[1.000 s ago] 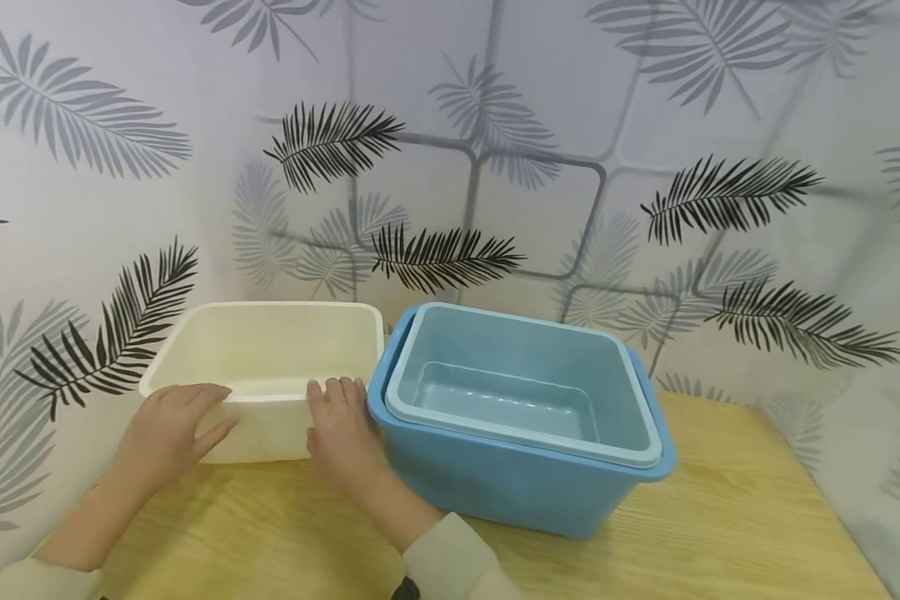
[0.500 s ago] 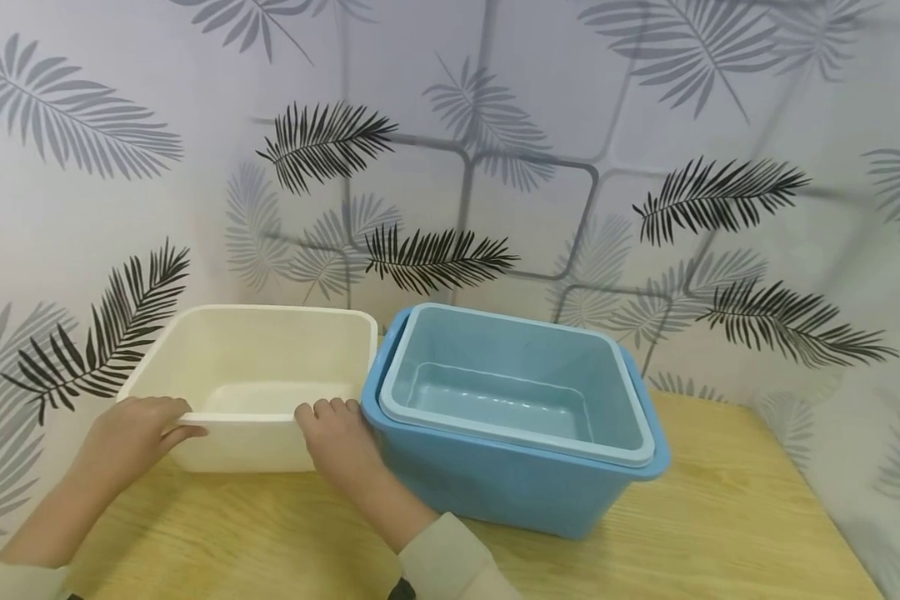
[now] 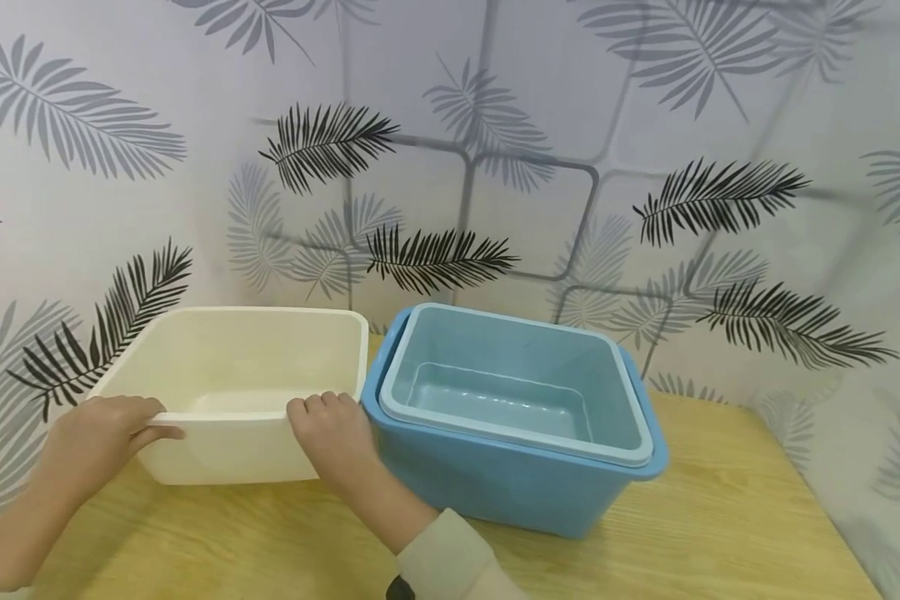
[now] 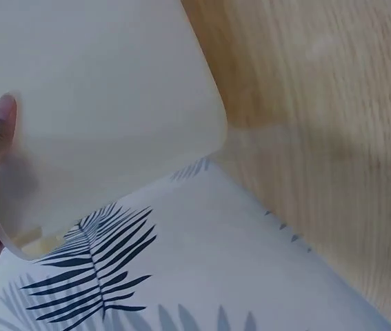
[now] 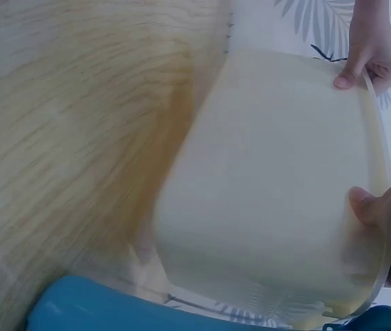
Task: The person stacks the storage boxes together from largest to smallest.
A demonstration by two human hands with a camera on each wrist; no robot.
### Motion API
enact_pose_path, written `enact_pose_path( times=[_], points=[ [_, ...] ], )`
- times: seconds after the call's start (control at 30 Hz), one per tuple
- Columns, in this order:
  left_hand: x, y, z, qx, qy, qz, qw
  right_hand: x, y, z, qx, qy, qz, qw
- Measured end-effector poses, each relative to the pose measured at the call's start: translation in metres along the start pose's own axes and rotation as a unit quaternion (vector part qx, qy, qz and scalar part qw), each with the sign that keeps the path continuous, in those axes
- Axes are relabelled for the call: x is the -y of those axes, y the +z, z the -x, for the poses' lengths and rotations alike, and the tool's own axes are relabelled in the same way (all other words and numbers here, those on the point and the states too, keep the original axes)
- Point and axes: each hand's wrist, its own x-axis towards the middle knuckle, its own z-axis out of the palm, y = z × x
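Note:
A cream plastic basin [image 3: 232, 454] stands at the left of the table, left of the blue tubs. My left hand [image 3: 97, 433] grips its near rim at the left corner, thumb on the outer wall and fingers over the edge. Near the right corner my right hand [image 3: 333, 433] holds the same rim, knuckles on top. In the right wrist view both thumbs press the outside of the basin [image 5: 271, 179], one from each hand. The left wrist view shows the left thumb [image 4: 1, 127] flat against the wall. Inside, the basin shows only its bare floor.
Right beside the basin, a light blue tub [image 3: 510, 392] sits nested in a larger, darker blue tub [image 3: 495, 487]. Both rest on the wooden table [image 3: 727, 492]. Behind them rises a wall [image 3: 540, 100] covered in leaf patterns.
Both hands have closed round the basin's near rim, the left hand shifting outward to the corner. The basin has come left and slightly toward me. The blue tubs have stayed put.

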Motion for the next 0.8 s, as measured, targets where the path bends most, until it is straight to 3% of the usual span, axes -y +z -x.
enact_pose_path(
  times=[0.2, 0.47, 0.8],
  points=[
    [0.001, -0.014, -0.012, -0.023, 0.009, -0.017, 0.9995, -0.004, -0.009, -0.007, -0.045, 0.014, -0.012, 0.999],
    [0.005, -0.025, -0.024, -0.016, 0.019, 0.008, 0.9997, -0.012, -0.025, -0.017, -0.042, 0.013, -0.019, 0.999],
    [0.005, -0.038, -0.049, -0.011, 0.018, 0.005, 0.9998, -0.031, -0.043, -0.029, -0.043, 0.014, -0.038, 0.998]
  ],
)
